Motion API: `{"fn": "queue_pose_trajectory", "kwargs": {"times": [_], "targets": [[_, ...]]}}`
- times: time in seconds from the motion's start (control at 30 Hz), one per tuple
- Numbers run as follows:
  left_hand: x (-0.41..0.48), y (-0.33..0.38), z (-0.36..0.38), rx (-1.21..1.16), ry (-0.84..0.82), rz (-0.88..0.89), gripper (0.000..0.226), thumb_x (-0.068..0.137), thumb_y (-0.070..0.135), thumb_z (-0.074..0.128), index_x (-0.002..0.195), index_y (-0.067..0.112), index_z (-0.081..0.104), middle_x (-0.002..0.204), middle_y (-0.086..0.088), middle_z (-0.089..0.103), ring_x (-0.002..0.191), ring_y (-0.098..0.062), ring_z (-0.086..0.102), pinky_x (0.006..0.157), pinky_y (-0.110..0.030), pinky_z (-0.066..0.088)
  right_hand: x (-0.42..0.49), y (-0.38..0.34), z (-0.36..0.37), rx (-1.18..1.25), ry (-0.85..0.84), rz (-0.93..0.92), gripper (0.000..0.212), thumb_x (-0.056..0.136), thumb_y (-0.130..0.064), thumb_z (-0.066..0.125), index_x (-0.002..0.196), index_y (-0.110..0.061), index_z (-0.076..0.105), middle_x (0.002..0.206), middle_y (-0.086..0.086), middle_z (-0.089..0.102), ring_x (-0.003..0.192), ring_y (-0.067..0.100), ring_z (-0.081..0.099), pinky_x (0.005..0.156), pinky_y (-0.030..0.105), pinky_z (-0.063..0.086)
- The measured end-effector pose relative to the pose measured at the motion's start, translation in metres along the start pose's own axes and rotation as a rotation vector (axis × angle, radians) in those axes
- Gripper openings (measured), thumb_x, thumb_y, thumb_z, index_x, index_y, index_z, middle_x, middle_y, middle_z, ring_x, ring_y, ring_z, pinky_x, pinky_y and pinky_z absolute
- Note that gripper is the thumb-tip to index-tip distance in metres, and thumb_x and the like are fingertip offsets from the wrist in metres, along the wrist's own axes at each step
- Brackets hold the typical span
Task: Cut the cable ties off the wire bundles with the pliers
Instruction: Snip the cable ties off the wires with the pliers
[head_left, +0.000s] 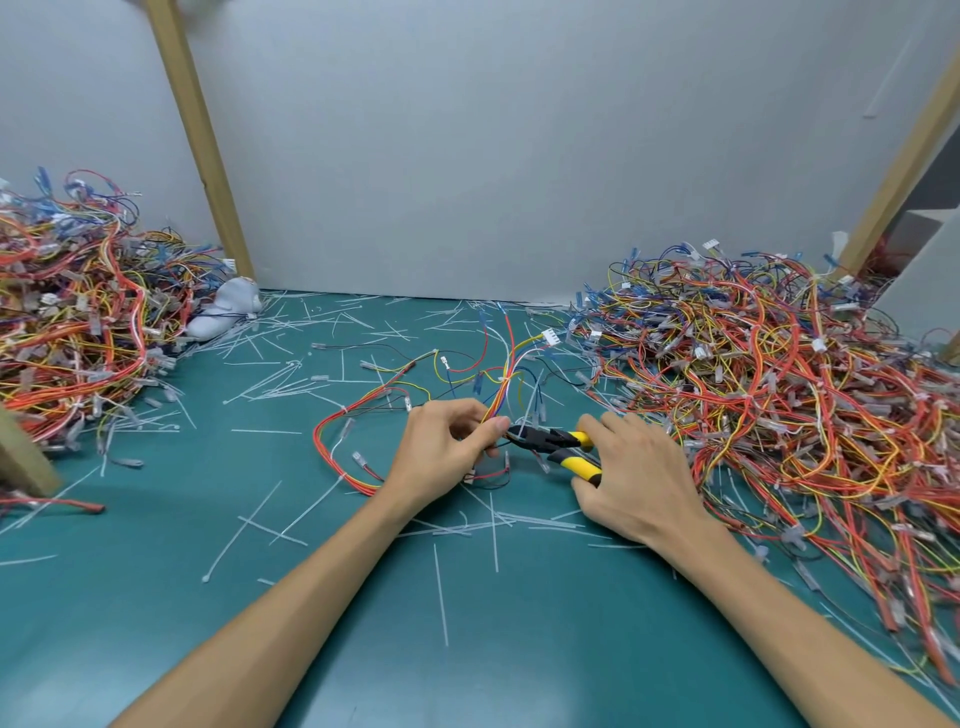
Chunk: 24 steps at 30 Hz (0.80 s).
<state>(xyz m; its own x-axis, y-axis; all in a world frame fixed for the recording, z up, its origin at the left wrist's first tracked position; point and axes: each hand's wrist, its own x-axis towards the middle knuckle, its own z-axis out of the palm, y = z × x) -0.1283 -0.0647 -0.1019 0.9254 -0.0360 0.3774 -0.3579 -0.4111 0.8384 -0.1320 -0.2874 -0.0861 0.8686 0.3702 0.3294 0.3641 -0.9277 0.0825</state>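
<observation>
Here we find both hands at work near the middle of the green counter (363, 623). The left hand (447, 447) pinches a loose wire bundle (504, 379) between thumb and curled fingers. Its red, yellow, blue and black strands fan up and away from the hand toward a white connector (550, 336), and a red loop trails off to the left on the counter. The right hand (639, 478) is wrapped round the yellow handles of the pliers (550, 441). Their black head points left and its tip sits right at the left thumb, where the wires are held. The handles stand slightly apart. We cannot tell whether a tie sits at the tip, since the fingers and wires crowd that spot.

Clear cable ties (441, 592) lie scattered across the counter, in front of the forearms and farther back toward the grey wall (493, 156). A large heap of wire harnesses (779, 395) fills the right side, just beside the right hand. A second heap (78, 322) sits well apart on the left. Beside that left heap lies a pale bunched cloth item (228, 309), at the foot of a slanted wooden post (202, 140).
</observation>
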Motion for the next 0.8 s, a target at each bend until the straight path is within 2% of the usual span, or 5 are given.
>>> {"fn": "queue_pose_trajectory", "kwargs": {"times": [0.07,0.17,0.37,0.63,0.8], "targets": [[0.0004,0.0003,-0.0004,-0.026,-0.01,-0.027,0.024,0.09,0.029,0.067,0.069,0.018,0.065,0.059,0.003,0.07,0.052,-0.005,0.06,0.058,-0.023,0.048,-0.001,-0.001,0.0001,0.01,0.018,-0.006,0.024,0.068,-0.046,0.046,0.079,-0.025,0.041,0.065,-0.008,0.039,0.064,0.021,0.041,0.053,0.031,0.026],[0.0002,0.0014,-0.0005,-0.068,-0.023,-0.053,0.027,0.09,0.027,0.067,0.065,0.023,0.062,0.058,0.004,0.069,0.051,-0.007,0.059,0.055,-0.017,0.046,-0.0013,-0.0011,0.001,0.037,0.031,-0.006,0.022,0.069,-0.046,0.045,0.07,-0.026,0.037,0.056,-0.007,0.041,0.055,0.02,0.044,0.045,0.026,0.022],[0.0009,0.004,-0.0026,-0.138,-0.099,-0.14,0.028,0.093,0.026,0.064,0.067,0.016,0.062,0.059,0.005,0.068,0.051,-0.008,0.056,0.055,-0.015,0.045,-0.0013,0.0005,0.0032,0.064,0.044,0.005,0.02,0.068,-0.042,0.048,0.069,-0.025,0.039,0.057,-0.006,0.045,0.056,0.02,0.046,0.045,0.026,0.027],[0.0032,0.0072,-0.0045,-0.114,-0.215,-0.192,0.027,0.099,0.024,0.053,0.075,0.012,0.055,0.063,0.004,0.066,0.053,-0.014,0.054,0.059,-0.024,0.045,-0.003,0.0001,0.004,0.054,0.137,-0.009,0.021,0.064,-0.037,0.053,0.074,-0.023,0.04,0.061,-0.007,0.041,0.057,0.021,0.041,0.046,0.026,0.02],[0.0036,0.0092,-0.0087,-0.135,-0.302,-0.183,0.026,0.102,0.019,0.046,0.081,0.007,0.055,0.066,-0.002,0.063,0.055,-0.015,0.052,0.059,-0.023,0.043,-0.0024,0.0004,0.0066,0.01,0.148,-0.013,0.03,0.063,-0.028,0.066,0.077,-0.022,0.04,0.064,-0.007,0.039,0.057,0.022,0.04,0.046,0.026,0.023]]}}
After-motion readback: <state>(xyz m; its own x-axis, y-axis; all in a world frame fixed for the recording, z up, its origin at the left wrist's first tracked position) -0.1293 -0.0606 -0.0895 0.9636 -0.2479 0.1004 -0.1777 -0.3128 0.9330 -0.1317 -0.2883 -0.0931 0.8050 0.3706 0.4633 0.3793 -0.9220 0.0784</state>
